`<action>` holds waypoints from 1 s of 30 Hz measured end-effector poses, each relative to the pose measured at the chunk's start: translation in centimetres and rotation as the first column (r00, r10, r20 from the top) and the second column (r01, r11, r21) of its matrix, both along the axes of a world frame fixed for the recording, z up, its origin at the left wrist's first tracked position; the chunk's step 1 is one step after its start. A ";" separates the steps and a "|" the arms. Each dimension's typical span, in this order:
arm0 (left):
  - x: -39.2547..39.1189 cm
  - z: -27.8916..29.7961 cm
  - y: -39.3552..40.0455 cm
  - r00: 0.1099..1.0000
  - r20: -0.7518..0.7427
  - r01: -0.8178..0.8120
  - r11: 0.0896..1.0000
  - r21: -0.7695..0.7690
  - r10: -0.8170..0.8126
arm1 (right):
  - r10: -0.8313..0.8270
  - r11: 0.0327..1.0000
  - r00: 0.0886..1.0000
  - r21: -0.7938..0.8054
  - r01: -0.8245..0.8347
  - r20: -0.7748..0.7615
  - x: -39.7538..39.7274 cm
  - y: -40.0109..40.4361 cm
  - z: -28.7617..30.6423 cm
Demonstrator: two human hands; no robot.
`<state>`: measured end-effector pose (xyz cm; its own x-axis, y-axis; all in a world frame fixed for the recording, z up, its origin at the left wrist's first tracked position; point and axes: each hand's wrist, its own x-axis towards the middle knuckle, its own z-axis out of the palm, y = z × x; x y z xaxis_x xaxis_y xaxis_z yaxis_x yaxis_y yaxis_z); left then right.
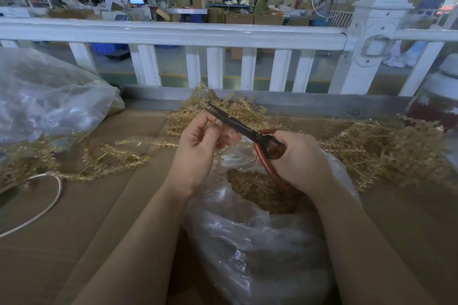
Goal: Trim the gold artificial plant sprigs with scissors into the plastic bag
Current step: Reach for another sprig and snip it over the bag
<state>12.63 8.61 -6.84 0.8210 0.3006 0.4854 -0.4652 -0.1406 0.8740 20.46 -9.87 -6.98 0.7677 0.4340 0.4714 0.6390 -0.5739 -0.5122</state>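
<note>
Snipping gold sprigs over a clear bag.

Nearest, a clear plastic bag (260,242) open on the brown tabletop (74,242), with gold bits (257,190) piled inside. Just above the bag, left hand (198,148) curled around a thin gold sprig (218,163), fingers pinched tight. Right hand (297,158) clamped on red-handled scissors (250,131), dark blades together and pointing up and left, past the left fingertips. More gold sprigs (386,151) heaped on the right, some loose on the left (99,158), another bunch behind the hands (223,106). White cord (47,208) curving at the left. Second big clear bag (44,96) far left. White fence (198,32) behind the tabletop.
</note>
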 end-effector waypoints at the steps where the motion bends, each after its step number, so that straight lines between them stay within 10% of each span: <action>1: 0.0 0.0 0.0 1.000 -0.003 -0.004 1.000 -0.006 0.004 | -0.002 1.000 1.000 -0.004 0.001 -0.016 0.0 0.0 0.1; 13: 0.0 0.0 -0.1 0.992 -0.129 -0.026 0.978 -0.206 -0.001 | 0.120 0.932 0.955 0.361 -0.014 -0.271 -0.3 -0.3 1.1; 21: -0.4 0.5 -0.8 0.990 -0.112 0.058 0.979 -0.197 -0.081 | 0.253 0.938 0.907 0.314 -0.146 -0.337 -1.0 0.8 1.6; 30: -0.5 0.9 -0.3 0.928 -0.205 0.217 0.898 -0.382 -0.311 | 0.270 0.796 0.871 0.605 0.038 -0.410 -1.0 0.1 1.9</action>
